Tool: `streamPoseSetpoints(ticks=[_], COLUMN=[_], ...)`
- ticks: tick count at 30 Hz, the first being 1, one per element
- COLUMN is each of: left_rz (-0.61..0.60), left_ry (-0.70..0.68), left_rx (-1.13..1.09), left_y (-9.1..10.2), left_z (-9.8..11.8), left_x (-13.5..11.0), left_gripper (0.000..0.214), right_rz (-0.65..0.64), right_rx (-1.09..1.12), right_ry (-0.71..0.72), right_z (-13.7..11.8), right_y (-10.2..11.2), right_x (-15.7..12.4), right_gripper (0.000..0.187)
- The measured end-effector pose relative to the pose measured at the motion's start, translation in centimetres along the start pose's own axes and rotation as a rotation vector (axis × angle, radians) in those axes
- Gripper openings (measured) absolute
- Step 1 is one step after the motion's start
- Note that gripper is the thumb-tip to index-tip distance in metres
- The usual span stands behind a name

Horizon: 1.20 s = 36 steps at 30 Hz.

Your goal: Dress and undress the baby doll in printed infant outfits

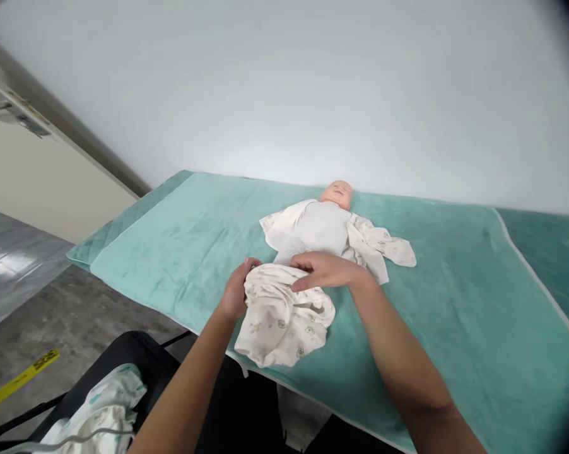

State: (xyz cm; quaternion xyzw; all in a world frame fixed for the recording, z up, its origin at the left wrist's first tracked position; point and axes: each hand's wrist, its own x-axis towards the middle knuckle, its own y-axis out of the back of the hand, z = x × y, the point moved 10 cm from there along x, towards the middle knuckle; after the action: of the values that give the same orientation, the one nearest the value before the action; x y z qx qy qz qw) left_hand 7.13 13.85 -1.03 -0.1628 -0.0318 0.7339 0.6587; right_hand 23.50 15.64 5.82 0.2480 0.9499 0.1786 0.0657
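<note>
Left hand [234,295] has its fingers curled tight around the left side of the bunched cloth [284,321], which sits near the table's [455,302] front edge, right below the doll [325,227]. Right hand [326,271] lies on top with its fingers stretched out, can't tell if it's pinching. Looks light and floppy, so I'd grab the gathered rim, not the loose ends.

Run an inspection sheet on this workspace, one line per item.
Surface: teal towel spread flat over a table.
Job's things: baby doll on its back, white top open at its sides; printed garment bunched over its lower half.
Clutter: second printed cloth on a black seat at lower left, off the table.
Hands: left hand grips the garment's left edge; right hand lies flat on top of it.
Cables: nothing seen.
Surroundings: white wall; grey floor with yellow tape.
</note>
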Motion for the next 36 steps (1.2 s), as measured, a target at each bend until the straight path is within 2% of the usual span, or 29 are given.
streamPoseSetpoints(ticks=[5, 9, 12, 15, 20, 23, 25, 28, 30, 33, 36], left_rz=[-0.137, -0.199, -0.248, -0.316, -0.542, -0.524, -0.516, -0.661, -0.77, -0.847, -0.912], left_ry=[0.086, 0.098, 0.119, 0.127, 0.17, 0.161, 0.14, 0.127, 0.117, 0.104, 0.056], left_rx=[0.11, -0.012, -0.122, -0.124, 0.028, 0.114, 0.189, 0.387, 0.496, 0.522, 0.551], left_y=[-1.4, -3.4, -5.0, -6.8, -9.7, -9.6, -9.6, -11.1, -12.2, -12.5, -11.9], left_z=[-0.2, 0.8, 1.3, 1.4, -0.2, -0.9, -0.6, 0.3, 1.1, 1.7, 0.8], left_x=[2.8, 5.4, 7.7, 9.2, 8.7, 9.6, 10.8, 12.3, 12.6, 12.6, 12.2], left_gripper=[0.04, 0.04, 0.039, 0.04, 0.035, 0.031, 0.032, 0.03, 0.025, 0.018, 0.017], right_rz=[0.149, 0.368, 0.549, 0.65, 0.781, 0.807, 0.884, 1.049, 1.112, 1.112, 1.026], right_rx=[0.092, 0.173, 0.204, 0.149, 0.099, 0.04, -0.093, -0.392, -0.487, -0.413, -0.282], right_ry=[-0.019, -0.099, -0.18, -0.195, -0.211, -0.207, -0.231, -0.276, -0.282, -0.307, -0.328], right_z=[1.0, 2.4, 3.9, 4.6, 5.2, 5.8, 6.2, 5.9, 5.5, 6.5, 8.4], right_y=[1.0, 3.1, 5.5, 8.0, 11.5, 12.0, 12.5, 13.1, 13.0, 12.6, 12.4], right_x=[0.3, -0.3, -2.1, -4.6, -8.0, -7.7, -7.6, -8.1, -8.1, -7.7, -7.1], right_gripper=[0.039, 0.043, 0.044, 0.037, 0.033, 0.03, 0.026, 0.02, 0.018, 0.021, 0.026])
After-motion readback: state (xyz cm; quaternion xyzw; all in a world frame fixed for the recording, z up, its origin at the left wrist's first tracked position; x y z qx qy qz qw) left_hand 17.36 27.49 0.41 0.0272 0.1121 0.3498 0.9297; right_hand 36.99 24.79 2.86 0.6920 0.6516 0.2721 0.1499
